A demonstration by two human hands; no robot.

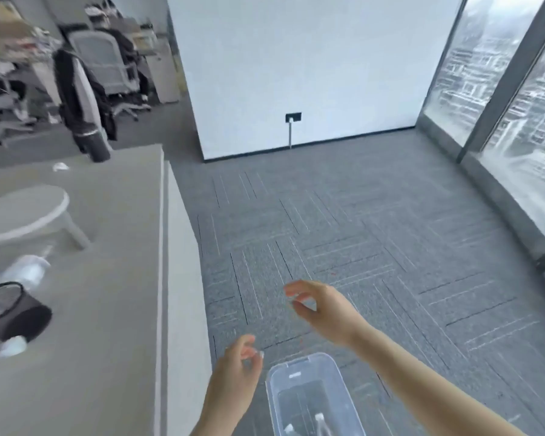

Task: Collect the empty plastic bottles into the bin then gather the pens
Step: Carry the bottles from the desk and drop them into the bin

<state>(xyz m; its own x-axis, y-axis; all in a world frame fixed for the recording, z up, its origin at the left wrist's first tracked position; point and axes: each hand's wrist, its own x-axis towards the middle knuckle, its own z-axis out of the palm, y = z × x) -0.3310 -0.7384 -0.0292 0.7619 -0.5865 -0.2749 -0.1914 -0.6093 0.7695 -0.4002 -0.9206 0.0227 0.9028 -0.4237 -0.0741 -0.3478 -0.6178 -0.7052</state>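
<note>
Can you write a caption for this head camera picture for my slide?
Both hands, left and right, hover empty above a clear bin on the carpet beside a table.

Left hand (235, 377) and right hand (320, 309) forward, empty, fingers loosely curled.

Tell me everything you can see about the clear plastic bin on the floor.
The clear plastic bin stands upright on the grey carpet, beside the table's end and below the two hands. It is a translucent rectangular tub with rounded corners and a thick rim that has a handle lip on the far side. It has no lid on. Some pale, blurred things lie at its bottom; what they are cannot be told. Neither hand touches it. The picture's lower edge cuts it off.
</note>
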